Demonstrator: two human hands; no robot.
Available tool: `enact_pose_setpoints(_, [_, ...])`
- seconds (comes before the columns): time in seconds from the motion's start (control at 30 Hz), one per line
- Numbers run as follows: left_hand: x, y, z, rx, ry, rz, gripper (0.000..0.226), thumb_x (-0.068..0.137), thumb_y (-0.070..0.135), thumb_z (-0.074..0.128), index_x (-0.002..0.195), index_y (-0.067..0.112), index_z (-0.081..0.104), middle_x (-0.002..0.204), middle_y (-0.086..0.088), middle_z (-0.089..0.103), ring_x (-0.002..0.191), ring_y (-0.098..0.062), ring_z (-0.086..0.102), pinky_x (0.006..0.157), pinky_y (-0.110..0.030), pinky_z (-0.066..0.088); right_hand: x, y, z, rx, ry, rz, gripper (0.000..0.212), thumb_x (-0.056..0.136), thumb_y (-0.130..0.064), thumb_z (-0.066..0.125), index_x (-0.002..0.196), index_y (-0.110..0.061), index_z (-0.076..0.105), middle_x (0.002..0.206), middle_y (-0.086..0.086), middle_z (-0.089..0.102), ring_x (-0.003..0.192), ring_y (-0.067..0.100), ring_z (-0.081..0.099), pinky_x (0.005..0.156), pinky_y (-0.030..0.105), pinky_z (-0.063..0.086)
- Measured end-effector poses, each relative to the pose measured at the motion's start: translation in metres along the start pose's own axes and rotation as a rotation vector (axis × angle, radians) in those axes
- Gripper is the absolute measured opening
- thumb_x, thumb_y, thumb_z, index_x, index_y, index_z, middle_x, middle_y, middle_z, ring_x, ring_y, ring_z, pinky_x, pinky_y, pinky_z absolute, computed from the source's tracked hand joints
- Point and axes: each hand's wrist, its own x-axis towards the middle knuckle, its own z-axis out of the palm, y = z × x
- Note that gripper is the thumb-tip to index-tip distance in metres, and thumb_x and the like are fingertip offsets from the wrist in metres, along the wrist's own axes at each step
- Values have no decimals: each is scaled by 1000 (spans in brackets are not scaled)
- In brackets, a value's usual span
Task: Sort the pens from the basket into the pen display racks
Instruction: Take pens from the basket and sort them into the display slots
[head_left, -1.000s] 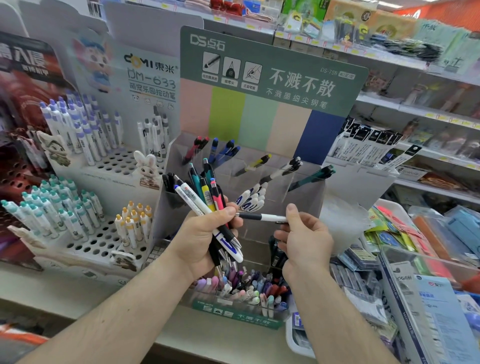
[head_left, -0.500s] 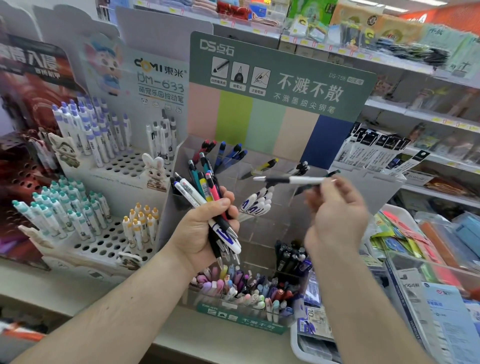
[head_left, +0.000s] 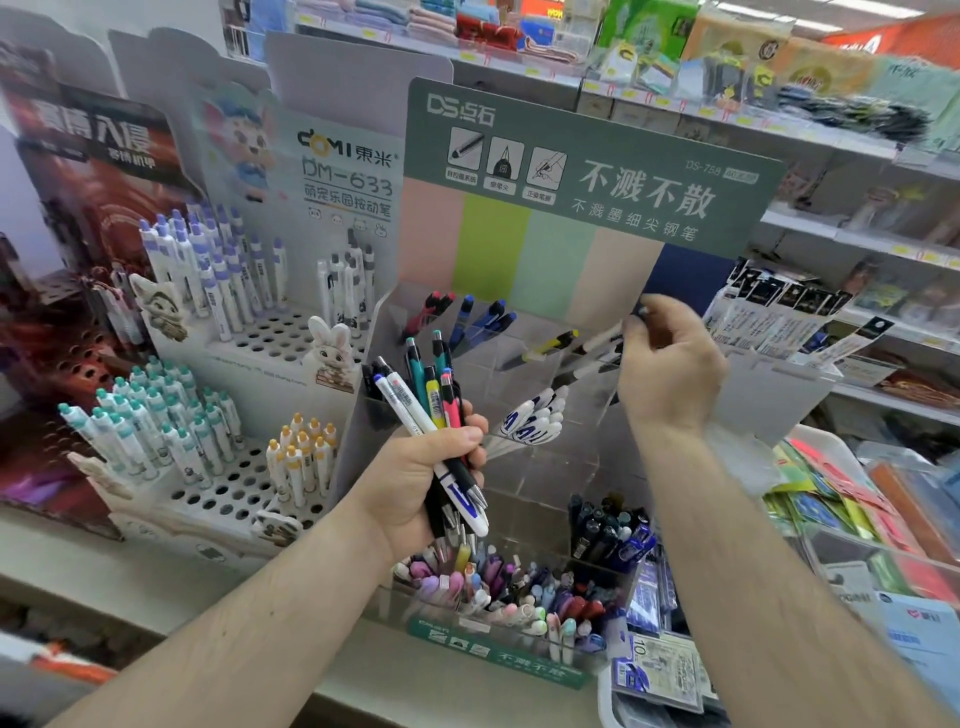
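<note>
Pens (head_left: 431, 410) fan upward and slightly left from the left hand (head_left: 415, 478), whose fingers clench the bundle before the clear display rack (head_left: 524, 364). Right hand (head_left: 670, 369) pinches a white pen (head_left: 597, 340) slanting down-left into an upper compartment.

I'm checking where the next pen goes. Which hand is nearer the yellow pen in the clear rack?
Right. The right hand is up at the rack, just right of the yellow pen. The left hand grips a bunch of pens lower down, to its left.
</note>
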Motion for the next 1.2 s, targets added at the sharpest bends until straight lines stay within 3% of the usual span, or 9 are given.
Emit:
enact_pose_setpoints(0.2, [-2, 0, -4, 100, -10, -7, 28, 69, 2, 62, 95, 14, 59, 74, 3, 66, 53, -9, 57, 49, -22, 50, -3, 3, 3, -231, -126, 4, 28, 91, -22, 62, 116, -19, 74, 113, 7, 69, 111, 31, 50, 99, 40, 38])
enact_pose_setpoints(0.37, [-3, -1, -7, 195, -35, -17, 31, 68, -3, 68, 95, 12, 62, 77, -2, 66, 54, -12, 57, 49, -25, 50, -13, -12, -5, -222, -69, -32, 33, 86, -17, 66, 118, -16, 72, 108, 8, 66, 106, 28, 54, 95, 40, 42])
enact_pose_setpoints(0.43, [-3, -2, -8, 222, -53, -18, 26, 68, 0, 65, 91, 12, 65, 77, -3, 66, 54, -13, 56, 51, -25, 50, -27, -28, -10, -83, -80, -51, 20, 84, -17, 68, 103, -18, 74, 96, 2, 68, 94, 21, 60, 88, 38, 49])
enact_pose_setpoints(0.53, [-4, -5, -5, 333, -73, -3, 18, 72, -5, 66, 77, 12, 70, 73, -6, 62, 56, -15, 56, 55, -25, 50, -53, -54, -18, 110, -445, 61, 16, 83, -26, 74, 70, -22, 69, 63, -12, 63, 61, 3, 57, 62, 26, 49])
enact_pose_setpoints(0.67, [-2, -9, -3, 453, -45, 36, 23, 82, -17, 61, 84, 6, 61, 64, -4, 58, 55, -14, 55, 54, -23, 48, -81, -59, -20, 32, -808, 128, 37, 75, -51, 79, 68, -18, 64, 57, -9, 58, 50, 1, 48, 49, 18, 41])
enact_pose_setpoints(0.77, [-1, -12, -4, 459, 7, 59, 21, 83, -18, 58, 88, 2, 62, 62, -4, 61, 56, -15, 56, 56, -24, 50, -89, -53, -18, -16, -815, 139, 31, 82, -44, 75, 67, -20, 62, 60, -6, 62, 52, 3, 50, 53, 19, 40])
enact_pose_setpoints(0.9, [-4, -15, -3, 340, 25, 89, 31, 73, 4, 69, 102, -5, 64, 86, -24, 64, 80, -33, 62, 77, -42, 55, -98, -53, -19, 116, -731, 223, 22, 87, -33, 71, 70, -21, 62, 61, -4, 65, 58, 6, 62, 61, 28, 54])
enact_pose_setpoints(1.03, [-7, -17, -1, 239, 0, 81, 21, 73, 12, 73, 92, 3, 70, 85, -24, 62, 76, -33, 61, 68, -42, 54, -106, -51, -18, 183, -578, 166, 21, 82, -40, 71, 72, -25, 60, 71, -1, 63, 68, 25, 65, 64, 47, 57])
enact_pose_setpoints(1.2, [-12, -15, 3, 152, 37, 85, 6, 77, 8, 65, 78, 3, 70, 71, -14, 64, 64, -24, 63, 61, -34, 57, -105, -54, -23, 267, -448, 205, 27, 88, -28, 73, 70, -14, 58, 59, -8, 59, 53, 7, 55, 56, 27, 50])
